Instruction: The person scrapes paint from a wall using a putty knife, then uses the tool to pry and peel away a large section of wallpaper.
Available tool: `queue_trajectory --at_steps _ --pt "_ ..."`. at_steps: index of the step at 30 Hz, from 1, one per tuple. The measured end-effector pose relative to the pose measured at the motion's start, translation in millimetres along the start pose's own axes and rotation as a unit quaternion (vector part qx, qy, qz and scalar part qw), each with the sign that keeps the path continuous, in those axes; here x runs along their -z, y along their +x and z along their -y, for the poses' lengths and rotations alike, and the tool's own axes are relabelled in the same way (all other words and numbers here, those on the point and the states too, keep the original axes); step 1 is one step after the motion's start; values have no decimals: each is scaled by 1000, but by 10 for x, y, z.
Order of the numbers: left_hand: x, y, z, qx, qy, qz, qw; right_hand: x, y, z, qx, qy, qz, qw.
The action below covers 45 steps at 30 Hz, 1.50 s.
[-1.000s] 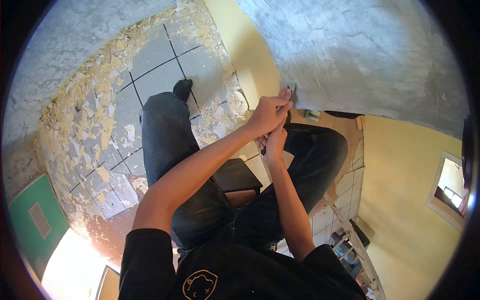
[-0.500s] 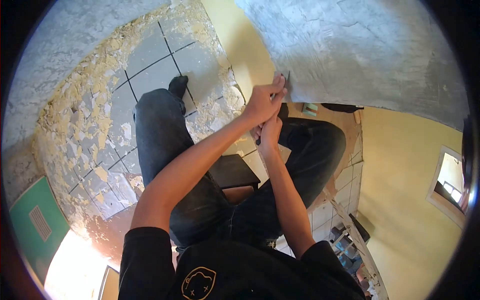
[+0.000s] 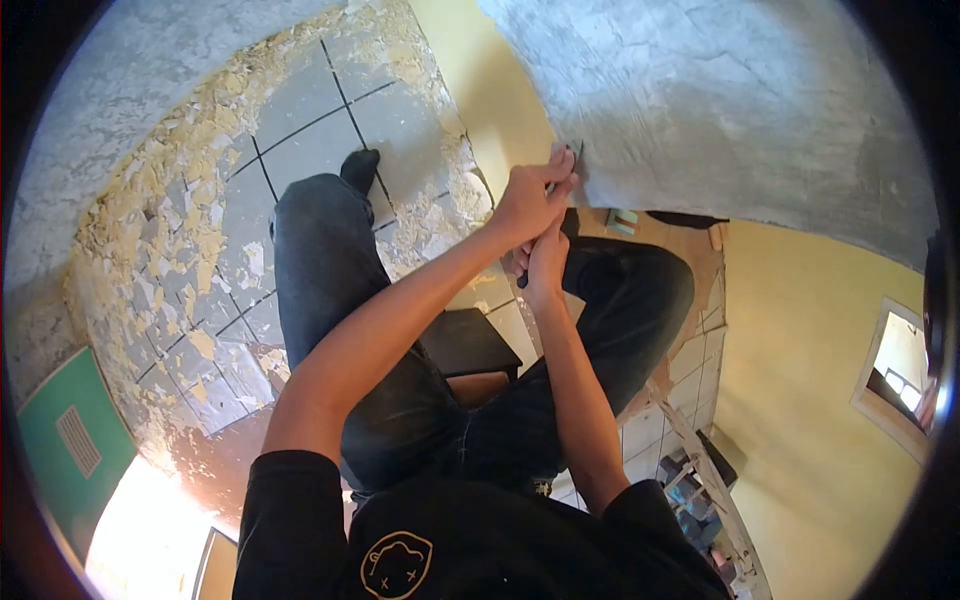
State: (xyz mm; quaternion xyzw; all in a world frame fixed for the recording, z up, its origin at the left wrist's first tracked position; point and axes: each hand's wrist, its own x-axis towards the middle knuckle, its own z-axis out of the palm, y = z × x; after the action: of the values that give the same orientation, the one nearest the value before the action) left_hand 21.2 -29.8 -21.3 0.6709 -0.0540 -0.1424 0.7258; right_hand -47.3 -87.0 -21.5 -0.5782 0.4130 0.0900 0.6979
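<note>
A scraper-like tool with a thin grey blade (image 3: 577, 150) meets the edge of the grey, patchy wall surface (image 3: 690, 110). My left hand (image 3: 532, 203) is closed on the tool near the blade, its fingertips close to the wall. Just below and touching it, my right hand (image 3: 545, 262) is wrapped round the lower part, where a dark handle end (image 3: 522, 281) pokes out. Most of the handle is hidden by my fingers. Yellow wall (image 3: 500, 100) borders the grey part.
Peeled paint flakes (image 3: 170, 240) lie over the grey tiled floor (image 3: 300, 130) at left. Between my bent legs is a dark stool (image 3: 468, 342). A green board (image 3: 75, 440) is at lower left, and a wooden plank (image 3: 715, 480) beside piled items is at lower right.
The blade and both hands have shifted very slightly along the wall edge, with the grip unchanged. The whole view has moved a little.
</note>
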Motion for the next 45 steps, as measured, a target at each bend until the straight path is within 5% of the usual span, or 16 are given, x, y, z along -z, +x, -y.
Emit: queue_trajectory --at_steps 5,9,11,13,15,17,19,21,23,25,27,31,34,39,43,45 --pt "-19 111 209 -210 93 -78 970 -53 -12 72 3 -8 1 1000" --pt "28 84 -5 11 25 -7 1000 -50 -4 110 3 -8 13 1000" --pt "-44 103 126 -27 48 -29 998 -45 -71 101 10 -11 12 1000" --pt "-85 211 302 -347 96 -137 923 -60 -53 75 2 -16 -9 1000" --pt "6 181 211 -318 127 -143 929 -98 76 59 13 -20 -14 1000" --pt "96 79 -152 68 39 23 997 -63 81 63 24 -16 0 1000" --pt "-6 83 96 -20 51 -18 998 -47 -20 69 -6 -2 2 1000" --pt "-47 163 224 -336 98 -122 929 -60 -82 63 1 4 0 1000" --pt "-4 203 281 -302 83 -115 943 -140 65 133 -4 -12 9 1000" --pt "112 120 -90 77 28 37 996 -36 14 85 -17 -23 -7 1000" --pt "105 96 -181 88 32 39 995 -42 0 120 0 -7 25 1000" --pt "53 205 111 -295 125 -112 941 -94 60 98 0 -10 9 1000" --pt "76 37 -273 122 -22 11 992 -80 70 66 23 -1 10 1000" --pt "9 230 188 -273 63 -92 956 -82 18 115 -3 18 23 1000" --pt "93 121 -81 115 -5 21 993 -113 15 139 -20 2 19 1000" --pt "-20 146 59 -220 29 -114 968 -69 -58 140 -20 22 56 998"
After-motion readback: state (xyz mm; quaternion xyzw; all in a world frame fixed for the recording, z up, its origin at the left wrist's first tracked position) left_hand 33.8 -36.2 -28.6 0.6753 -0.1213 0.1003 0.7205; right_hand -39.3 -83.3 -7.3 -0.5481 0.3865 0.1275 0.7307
